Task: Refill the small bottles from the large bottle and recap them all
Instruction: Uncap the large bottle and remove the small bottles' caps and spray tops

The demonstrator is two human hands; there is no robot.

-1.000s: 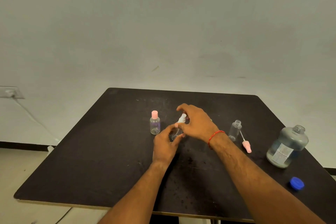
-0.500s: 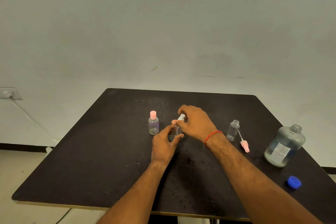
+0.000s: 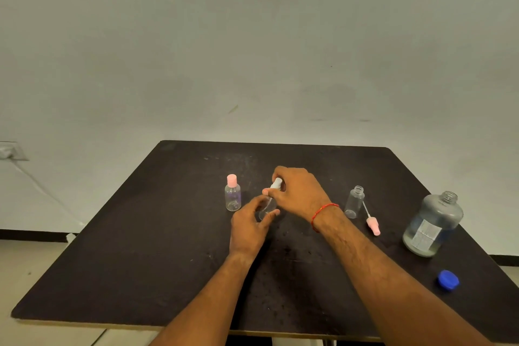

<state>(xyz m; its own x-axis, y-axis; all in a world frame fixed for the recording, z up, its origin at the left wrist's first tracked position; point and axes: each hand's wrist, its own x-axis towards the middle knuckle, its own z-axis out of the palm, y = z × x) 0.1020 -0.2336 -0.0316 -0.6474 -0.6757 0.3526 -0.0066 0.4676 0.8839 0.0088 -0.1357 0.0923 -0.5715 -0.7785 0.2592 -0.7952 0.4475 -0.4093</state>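
Dark scuffed table (image 3: 157,247) against grey wall, both hands still on small clear bottle (image 3: 266,209), left hand (image 3: 250,226) clasping base, right hand (image 3: 299,191) pinching white spray cap (image 3: 276,184), pose barely changed.

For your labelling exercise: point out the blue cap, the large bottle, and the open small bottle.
blue cap (image 3: 448,280), head view, on its top face.
large bottle (image 3: 438,222), head view, on its clear body above the label.
open small bottle (image 3: 354,202), head view, on its clear side wall.

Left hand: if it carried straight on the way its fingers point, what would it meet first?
The left hand points up and slightly right at the clear bottle whose white top the right hand grips. Its fingers look almost touching it, so likely that bottle first; depth is unclear.
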